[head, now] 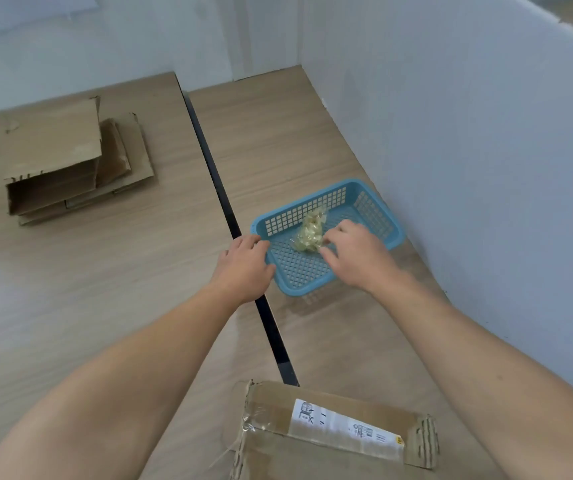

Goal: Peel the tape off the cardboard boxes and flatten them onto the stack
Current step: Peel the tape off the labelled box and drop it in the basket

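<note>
Tape wad [311, 230] is getting binned: left grip [247, 261] holds the basket [375, 202] rim, right grip [354, 251] is on the wad, can't tell if pinching; box [330, 438] at the counter's [105, 271] near edge probably wants peeling next.

The wood-grain bench [105, 278] has a dark seam [222, 199] just left of a blue basket [304, 213]. A stack of flattened cardboard [53, 143] lies well left of the basket and farther back. A taped box [312, 459] lies nearer than the basket.
</note>
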